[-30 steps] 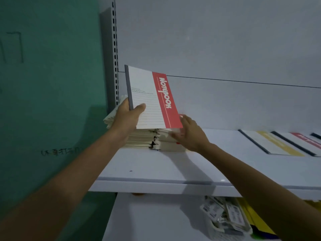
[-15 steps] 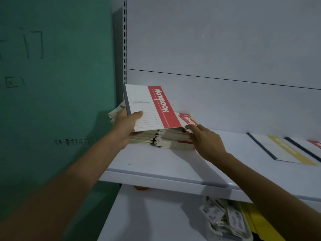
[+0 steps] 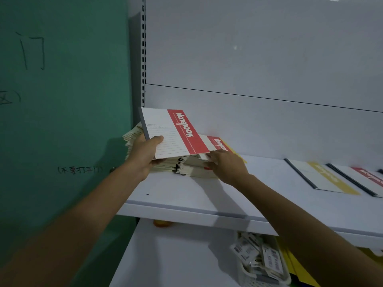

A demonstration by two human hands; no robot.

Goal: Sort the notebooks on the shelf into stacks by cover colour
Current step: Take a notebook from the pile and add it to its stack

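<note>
Red-banded notebook [image 3: 178, 133] gripped by left hand [image 3: 145, 154]; right hand [image 3: 228, 166] flat on stack [image 3: 192, 169]

red-banded notebook [image 3: 176, 134] tilted atop the mixed pile [image 3: 186, 165]; yellow [image 3: 323, 177] and red [image 3: 366, 179] ones flat at right.

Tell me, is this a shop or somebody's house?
Probably a shop or stockroom: white shelves on a slotted upright, a pile of matching notebooks, and barcode tags in a basket below.
</note>
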